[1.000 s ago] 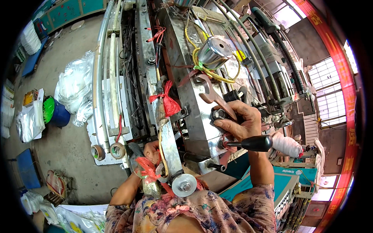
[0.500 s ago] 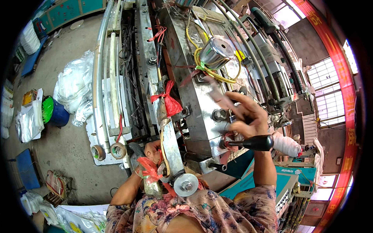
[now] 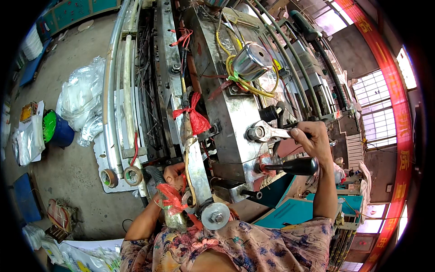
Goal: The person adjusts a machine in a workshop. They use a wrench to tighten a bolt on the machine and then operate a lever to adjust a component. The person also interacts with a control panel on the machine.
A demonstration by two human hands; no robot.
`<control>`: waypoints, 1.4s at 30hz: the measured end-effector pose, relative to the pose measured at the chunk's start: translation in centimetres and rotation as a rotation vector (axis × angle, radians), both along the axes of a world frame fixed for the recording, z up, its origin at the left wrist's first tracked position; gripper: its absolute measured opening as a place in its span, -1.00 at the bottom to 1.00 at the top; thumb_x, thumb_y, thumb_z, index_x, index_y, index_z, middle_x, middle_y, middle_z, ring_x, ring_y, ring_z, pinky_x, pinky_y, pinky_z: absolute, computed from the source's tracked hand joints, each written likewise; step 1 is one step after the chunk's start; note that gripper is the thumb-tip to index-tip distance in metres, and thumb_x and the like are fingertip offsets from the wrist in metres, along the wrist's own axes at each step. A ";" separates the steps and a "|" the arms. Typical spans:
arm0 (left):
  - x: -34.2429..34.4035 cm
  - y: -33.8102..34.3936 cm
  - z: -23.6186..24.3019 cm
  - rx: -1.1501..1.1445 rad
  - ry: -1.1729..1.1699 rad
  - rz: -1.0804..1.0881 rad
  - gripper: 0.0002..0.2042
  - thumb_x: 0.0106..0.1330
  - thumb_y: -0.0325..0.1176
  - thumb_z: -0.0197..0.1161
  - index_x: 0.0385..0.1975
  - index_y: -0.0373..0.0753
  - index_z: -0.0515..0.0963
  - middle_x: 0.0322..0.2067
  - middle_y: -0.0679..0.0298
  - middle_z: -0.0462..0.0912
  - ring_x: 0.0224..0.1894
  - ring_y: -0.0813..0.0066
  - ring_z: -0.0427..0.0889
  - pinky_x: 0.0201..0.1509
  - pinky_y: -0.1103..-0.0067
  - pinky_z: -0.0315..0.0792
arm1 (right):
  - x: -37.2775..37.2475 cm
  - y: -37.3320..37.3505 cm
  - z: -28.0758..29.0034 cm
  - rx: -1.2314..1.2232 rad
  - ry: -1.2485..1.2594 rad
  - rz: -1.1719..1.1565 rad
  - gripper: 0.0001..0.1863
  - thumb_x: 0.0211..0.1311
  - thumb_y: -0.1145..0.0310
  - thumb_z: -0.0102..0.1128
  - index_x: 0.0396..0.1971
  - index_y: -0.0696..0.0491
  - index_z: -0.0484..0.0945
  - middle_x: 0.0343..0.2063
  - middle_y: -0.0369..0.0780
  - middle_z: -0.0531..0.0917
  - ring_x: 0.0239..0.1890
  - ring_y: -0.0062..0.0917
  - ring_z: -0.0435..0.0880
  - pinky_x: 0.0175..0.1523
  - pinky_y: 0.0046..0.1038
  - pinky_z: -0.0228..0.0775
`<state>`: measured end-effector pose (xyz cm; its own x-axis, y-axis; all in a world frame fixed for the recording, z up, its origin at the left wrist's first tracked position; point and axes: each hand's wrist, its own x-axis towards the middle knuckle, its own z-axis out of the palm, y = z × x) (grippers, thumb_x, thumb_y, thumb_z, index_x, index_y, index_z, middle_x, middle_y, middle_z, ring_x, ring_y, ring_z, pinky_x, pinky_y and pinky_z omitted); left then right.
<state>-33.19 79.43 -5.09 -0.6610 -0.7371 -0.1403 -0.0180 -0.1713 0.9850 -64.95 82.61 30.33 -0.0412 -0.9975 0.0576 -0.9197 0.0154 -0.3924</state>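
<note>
My right hand [image 3: 313, 139] is closed round the handle of a metal wrench [image 3: 280, 133]. The wrench's head sits around a large hex bolt [image 3: 257, 132] on the steel block [image 3: 226, 122] of a machine. Just below it, a lever with a black grip [image 3: 299, 166] sticks out to the right, red plastic tied at its base. My left hand [image 3: 174, 176] is lower left, behind a metal bar [image 3: 198, 170] and a grey hose [image 3: 157, 177] wrapped with red plastic. Its fingers look curled, but the bar and hose hide most of them and whatever they hold.
A chrome cylinder [image 3: 252, 62] with yellow cable stands on the block. A round metal washer and bolt [image 3: 215, 216] project close to my chest. Long rollers [image 3: 111, 99] run along the left, beside clear plastic sheeting [image 3: 84, 97] and a blue bucket [image 3: 63, 132] on the floor.
My right hand, blurred and with fingers apart near the bolt before, has moved right and now grips the wrench set on the bolt. My left hand stays in about the same place.
</note>
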 end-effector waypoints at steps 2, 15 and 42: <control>-0.1 0.0 0.0 -0.001 0.002 0.001 -0.67 0.28 -0.34 0.24 0.02 -0.29 0.50 -0.15 0.11 0.63 -0.16 0.22 0.62 -0.04 0.43 0.48 | 0.2 -1.4 0.3 -0.005 0.012 0.079 -0.58 0.23 0.24 0.29 -0.69 0.22 0.47 -0.81 -0.23 0.25 -0.71 -0.62 0.18 -0.60 -0.46 0.04; 0.5 0.0 0.2 -0.009 -0.012 0.015 -0.68 0.28 -0.34 0.24 0.00 -0.29 0.50 -0.17 0.09 0.64 -0.18 0.19 0.63 -0.06 0.42 0.48 | 8.7 7.2 -1.3 0.363 -0.577 -0.256 -0.79 0.46 0.31 0.03 -0.15 0.17 0.47 -0.60 -0.29 0.54 -0.56 -0.62 0.56 -0.51 -0.56 0.27; 0.8 0.0 0.4 -0.014 -0.025 0.024 -0.69 0.27 -0.33 0.25 -0.02 -0.28 0.51 -0.22 0.06 0.65 -0.23 0.11 0.64 -0.11 0.38 0.50 | 6.5 -3.6 -0.7 -0.156 -0.188 0.341 -0.58 -0.15 0.55 0.51 -0.17 0.09 0.67 -0.34 -0.24 0.63 -0.30 -0.49 0.64 -0.24 -0.52 0.46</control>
<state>-32.42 79.47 -4.69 -0.6393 -0.7549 -0.1463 -0.0389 -0.1582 0.9866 -58.44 78.97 29.67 0.2657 -0.9357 0.2322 -0.7742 -0.3506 -0.5270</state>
